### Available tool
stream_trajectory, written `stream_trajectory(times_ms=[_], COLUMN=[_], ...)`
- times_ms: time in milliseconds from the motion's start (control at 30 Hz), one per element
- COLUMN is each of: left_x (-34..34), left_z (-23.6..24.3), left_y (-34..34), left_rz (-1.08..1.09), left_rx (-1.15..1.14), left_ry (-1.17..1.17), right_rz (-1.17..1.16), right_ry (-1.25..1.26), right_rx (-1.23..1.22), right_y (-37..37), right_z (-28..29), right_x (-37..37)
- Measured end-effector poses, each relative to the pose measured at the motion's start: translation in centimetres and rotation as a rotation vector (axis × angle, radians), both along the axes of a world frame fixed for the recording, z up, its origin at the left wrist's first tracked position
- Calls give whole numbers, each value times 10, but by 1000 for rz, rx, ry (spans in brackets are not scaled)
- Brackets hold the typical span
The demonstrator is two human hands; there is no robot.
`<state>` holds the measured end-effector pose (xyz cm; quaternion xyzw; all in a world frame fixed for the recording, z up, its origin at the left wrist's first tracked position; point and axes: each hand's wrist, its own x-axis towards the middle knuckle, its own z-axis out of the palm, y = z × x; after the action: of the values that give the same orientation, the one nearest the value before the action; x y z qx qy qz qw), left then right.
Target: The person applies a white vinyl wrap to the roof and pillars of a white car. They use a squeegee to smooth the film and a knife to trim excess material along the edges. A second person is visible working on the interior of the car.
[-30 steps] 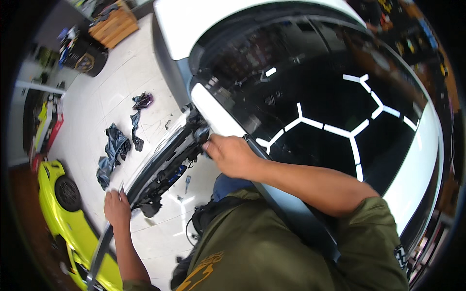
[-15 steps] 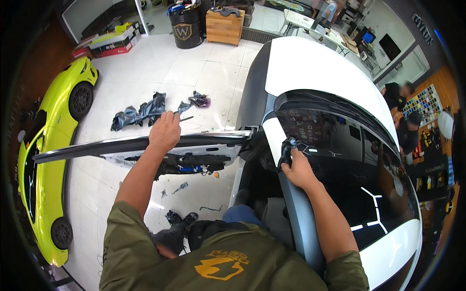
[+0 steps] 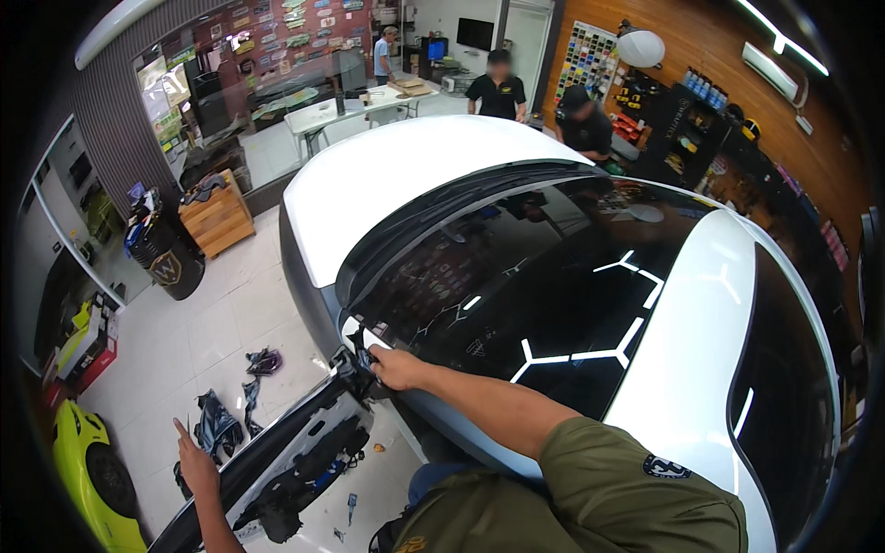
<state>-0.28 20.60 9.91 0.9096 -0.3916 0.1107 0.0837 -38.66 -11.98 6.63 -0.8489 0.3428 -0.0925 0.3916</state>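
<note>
Overhead, one white car (image 3: 479, 175) fills most of the view, with one dark windscreen (image 3: 553, 276) that mirrors a pattern of ceiling lights. One car door (image 3: 277, 461) stands open at the lower left, its inner side stripped of trim, so wiring and dark parts show. Two hands of the person are in view. The right hand (image 3: 398, 367) reaches forward on a nearly straight arm to the lower front corner of the windscreen, just where the door meets the body; its fingers are bunched together around a small dark piece (image 3: 364, 355) at that corner, though the exact grip is too small to tell. The left hand (image 3: 195, 465) rests against the outer top edge of the open door, well apart from the right one, with the forearm rising from the lower edge; the index finger points up and the other fingers are curled loosely, holding nothing that can be seen. On the white tiled floor (image 3: 221, 323) beside the door lie about three crumpled scraps of dark film (image 3: 221, 419). One yellow car (image 3: 88, 479) sits at the far left. One black drum (image 3: 166, 253) stands near one wooden crate (image 3: 217, 217). Three people (image 3: 498, 88) stand beyond the bonnet.
</note>
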Motion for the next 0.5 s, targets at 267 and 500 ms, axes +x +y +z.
stream_trajectory(times_ms=[267, 500], left_x=[-7, -5], left_z=[2, 1], left_y=[14, 10], left_rz=[-87, -58], left_rx=[107, 70], left_ry=[-108, -171], right_rz=[-34, -206], right_ry=[38, -34], right_rx=[-102, -152], right_y=[25, 56], right_z=[0, 16], right_x=[1, -7])
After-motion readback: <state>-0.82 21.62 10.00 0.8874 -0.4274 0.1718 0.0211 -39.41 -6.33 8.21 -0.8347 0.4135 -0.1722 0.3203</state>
